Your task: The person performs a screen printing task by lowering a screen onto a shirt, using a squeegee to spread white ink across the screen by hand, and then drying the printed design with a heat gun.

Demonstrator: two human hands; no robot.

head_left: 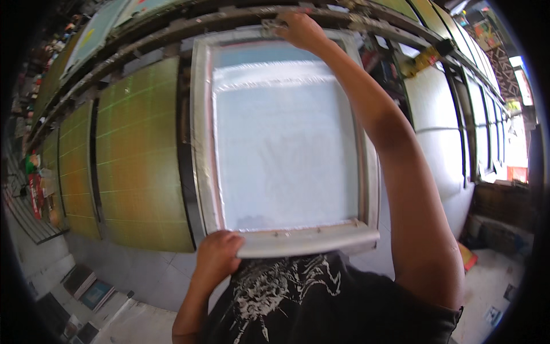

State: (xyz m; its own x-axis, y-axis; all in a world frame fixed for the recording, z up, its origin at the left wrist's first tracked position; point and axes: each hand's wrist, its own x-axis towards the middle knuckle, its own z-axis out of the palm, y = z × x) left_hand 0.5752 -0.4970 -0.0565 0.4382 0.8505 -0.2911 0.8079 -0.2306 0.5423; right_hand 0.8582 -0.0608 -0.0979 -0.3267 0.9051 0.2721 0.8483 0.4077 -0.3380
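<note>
- The frame [200,126] is right in front of the person, its near edge up against the black shirt [366,304].
- Left hand [220,252]: it has hold of the frame's near left corner, fingers curled over the pale bar.
- Right hand [301,30]: the arm stretches over the frame's right side to the far edge, fingers bent down by a small clamp [269,26]; I can't tell whether they grip it.
- Pale blue mesh [286,149] fills the frame, with a whitish band across its far part.
- A dark rail [229,20] runs past the far edge.
- To the left I see a yellow-green board [140,160]; to the right, a whitish panel [438,109].
</note>
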